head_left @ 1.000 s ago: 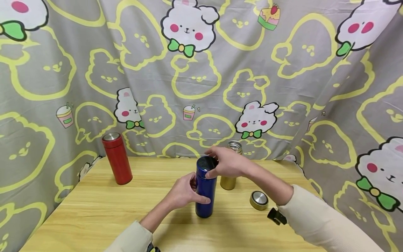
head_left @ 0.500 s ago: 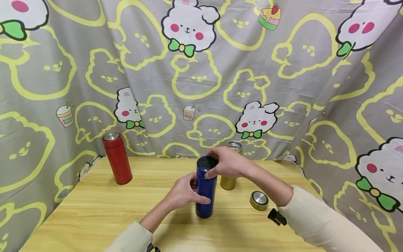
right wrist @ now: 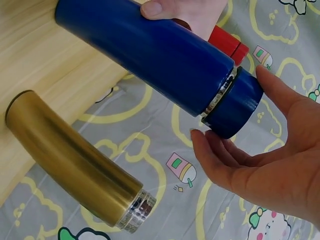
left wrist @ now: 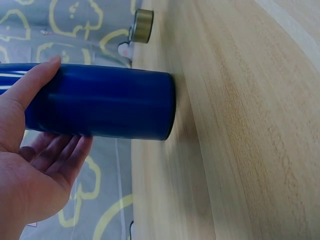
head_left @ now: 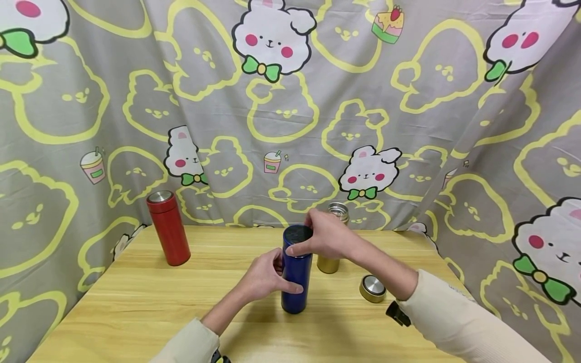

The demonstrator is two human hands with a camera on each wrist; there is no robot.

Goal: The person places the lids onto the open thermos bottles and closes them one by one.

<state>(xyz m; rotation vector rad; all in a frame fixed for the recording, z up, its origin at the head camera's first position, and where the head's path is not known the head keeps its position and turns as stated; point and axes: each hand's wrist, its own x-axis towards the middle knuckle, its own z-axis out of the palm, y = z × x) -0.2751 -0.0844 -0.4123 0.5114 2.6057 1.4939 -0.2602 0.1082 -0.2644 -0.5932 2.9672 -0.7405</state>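
Note:
A blue thermos (head_left: 296,282) stands upright near the middle of the wooden table. Around its body my left hand (head_left: 260,280) is wrapped, thumb across the front, as the left wrist view also shows on the blue thermos (left wrist: 110,102). My right hand (head_left: 329,234) grips the blue lid (head_left: 297,234) from the right side. In the right wrist view the lid (right wrist: 235,105) sits slightly raised, with a thin band of silver neck showing between it and the body. The thumb and fingertips of my right hand (right wrist: 270,150) lie on opposite sides of that lid.
Behind my right hand stands a gold thermos (head_left: 329,263) without its lid, silver neck exposed. Its gold lid (head_left: 373,289) lies on the table to the right. A red thermos (head_left: 170,232) with its lid on stands back left. A patterned curtain (head_left: 290,126) hangs behind the table.
My right hand has turned around the blue lid, its thumb shifting left across the lid's front. The left hand and the thermos body have stayed in place.

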